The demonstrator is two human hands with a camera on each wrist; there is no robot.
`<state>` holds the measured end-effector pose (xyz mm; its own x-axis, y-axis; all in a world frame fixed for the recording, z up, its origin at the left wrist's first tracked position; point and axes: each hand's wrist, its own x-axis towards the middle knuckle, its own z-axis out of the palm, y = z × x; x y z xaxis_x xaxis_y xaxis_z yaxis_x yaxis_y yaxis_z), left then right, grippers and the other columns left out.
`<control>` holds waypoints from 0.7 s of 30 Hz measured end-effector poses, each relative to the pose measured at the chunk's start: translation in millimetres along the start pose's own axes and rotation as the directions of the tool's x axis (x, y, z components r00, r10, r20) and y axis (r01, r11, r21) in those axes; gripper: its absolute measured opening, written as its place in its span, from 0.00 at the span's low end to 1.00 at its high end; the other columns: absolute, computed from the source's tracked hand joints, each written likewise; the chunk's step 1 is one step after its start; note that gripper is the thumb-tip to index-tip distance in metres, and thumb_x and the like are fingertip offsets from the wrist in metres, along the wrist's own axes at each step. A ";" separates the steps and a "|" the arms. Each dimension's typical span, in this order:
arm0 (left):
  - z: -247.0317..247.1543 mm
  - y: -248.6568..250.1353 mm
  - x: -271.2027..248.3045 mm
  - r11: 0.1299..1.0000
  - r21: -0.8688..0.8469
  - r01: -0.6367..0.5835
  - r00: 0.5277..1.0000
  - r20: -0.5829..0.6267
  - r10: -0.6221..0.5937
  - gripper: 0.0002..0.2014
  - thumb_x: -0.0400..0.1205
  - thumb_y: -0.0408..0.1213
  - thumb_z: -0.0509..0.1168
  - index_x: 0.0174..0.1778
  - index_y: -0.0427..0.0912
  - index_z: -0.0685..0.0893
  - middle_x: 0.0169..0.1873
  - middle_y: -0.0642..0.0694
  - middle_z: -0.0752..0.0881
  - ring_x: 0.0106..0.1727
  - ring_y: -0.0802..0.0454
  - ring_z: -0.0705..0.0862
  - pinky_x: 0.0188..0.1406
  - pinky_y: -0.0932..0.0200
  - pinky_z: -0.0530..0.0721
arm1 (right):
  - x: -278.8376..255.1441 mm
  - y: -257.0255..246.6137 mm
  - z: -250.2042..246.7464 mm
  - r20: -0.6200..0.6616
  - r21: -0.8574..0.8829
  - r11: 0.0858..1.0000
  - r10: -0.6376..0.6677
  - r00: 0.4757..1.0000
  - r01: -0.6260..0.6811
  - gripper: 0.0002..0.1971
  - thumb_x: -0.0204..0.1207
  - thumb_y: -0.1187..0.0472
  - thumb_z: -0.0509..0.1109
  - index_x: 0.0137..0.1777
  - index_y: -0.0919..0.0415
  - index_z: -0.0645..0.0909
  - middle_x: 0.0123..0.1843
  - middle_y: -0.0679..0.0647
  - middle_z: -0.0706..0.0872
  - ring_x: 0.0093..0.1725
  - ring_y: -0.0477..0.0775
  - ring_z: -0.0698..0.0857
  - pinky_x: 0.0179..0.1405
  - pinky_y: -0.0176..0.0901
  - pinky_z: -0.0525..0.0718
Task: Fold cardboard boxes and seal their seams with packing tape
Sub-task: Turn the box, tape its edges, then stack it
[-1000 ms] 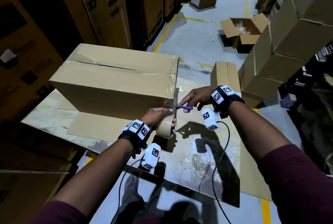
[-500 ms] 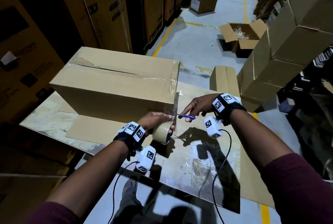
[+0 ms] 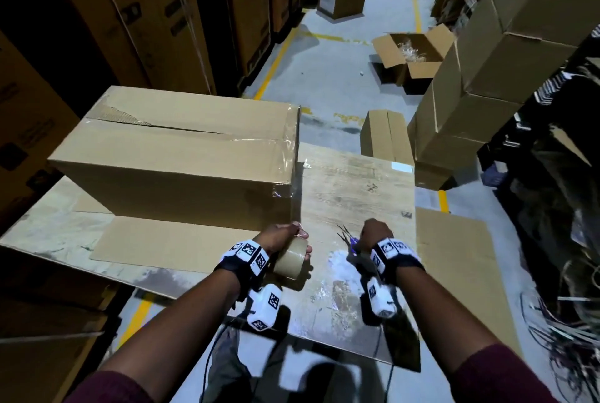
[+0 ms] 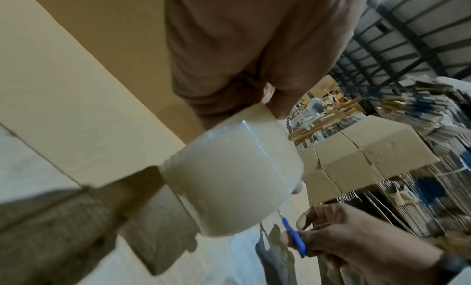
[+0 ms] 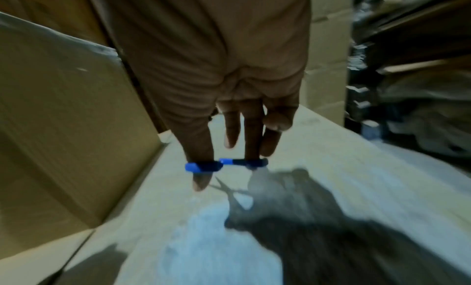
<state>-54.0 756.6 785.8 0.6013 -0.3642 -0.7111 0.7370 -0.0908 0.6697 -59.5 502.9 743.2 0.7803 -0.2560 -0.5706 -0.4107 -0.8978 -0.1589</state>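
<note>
A large closed cardboard box (image 3: pixel 181 162) lies on the worn table (image 3: pixel 357 182), with clear tape wrapped over its right end. My left hand (image 3: pixel 285 237) grips a roll of packing tape (image 3: pixel 290 261) just in front of the box's near right corner; in the left wrist view the tape roll (image 4: pixel 234 180) fills the middle. My right hand (image 3: pixel 373 237) holds small blue-handled scissors (image 3: pixel 349 238) over the table, blades parted. In the right wrist view thumb and a finger sit through the blue scissors handles (image 5: pixel 224 165).
A flat cardboard sheet (image 3: pixel 168 243) lies under the box near the table's front edge. Stacked boxes (image 3: pixel 487 78) stand at the right, an open carton (image 3: pixel 412 52) on the floor beyond, and tall cartons (image 3: pixel 162 13) along the left.
Both hands have drawn back from the box's near right corner toward me. The tape roll is free of the box, and the scissors moved right and down with blades now parted.
</note>
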 end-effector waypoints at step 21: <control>86.9 -19.4 13.4 0.985 0.131 -0.112 0.963 0.257 0.076 0.08 0.82 0.22 0.66 0.55 0.33 0.80 0.46 0.26 0.87 0.41 0.34 0.88 0.44 0.44 0.89 | -61.9 36.7 4.7 -0.251 0.823 0.430 -0.310 0.917 0.370 0.06 0.73 0.64 0.83 0.45 0.68 0.93 0.43 0.62 0.94 0.43 0.54 0.91 0.46 0.44 0.88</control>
<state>-87.1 672.9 781.9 0.5558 -0.5961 -0.5795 0.6179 -0.1701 0.7677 -125.1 487.5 768.9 0.9611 -0.0462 -0.2722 -0.2760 -0.1856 -0.9431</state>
